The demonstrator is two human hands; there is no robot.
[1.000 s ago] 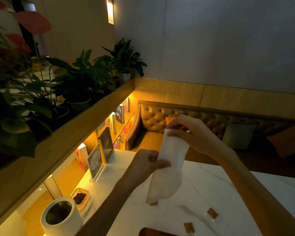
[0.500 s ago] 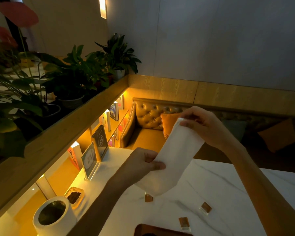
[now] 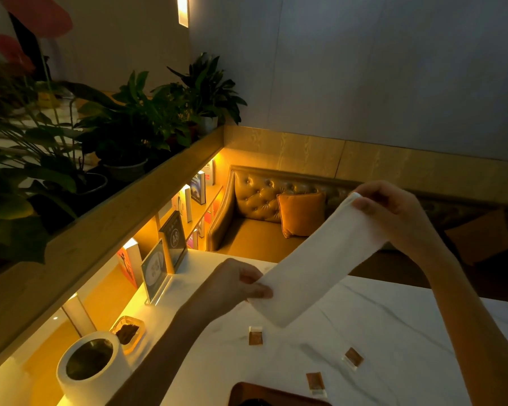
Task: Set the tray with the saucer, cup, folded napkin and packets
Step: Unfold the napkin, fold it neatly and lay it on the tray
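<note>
Both hands hold the white napkin [image 3: 314, 265] up in the air above the marble table [image 3: 393, 332], stretched into a long strip that slopes from lower left to upper right, most likely so its edges can be lined up for a fold before it goes on the tray. The left hand [image 3: 235, 284] pinches the strip near its lower end between thumb and fingers, with a short tail of napkin hanging free past the grip; the right hand [image 3: 393, 212] pinches the upper end, thumb pressed on the near face. The napkin thus spans the gap between the two hands and touches nothing else. Three small brown packets [image 3: 352, 358] lie loose on the table below, apart from each other, not yet on the dark tray [image 3: 247, 391], whose corner shows at the bottom edge. Saucer and cup are not in view
</note>
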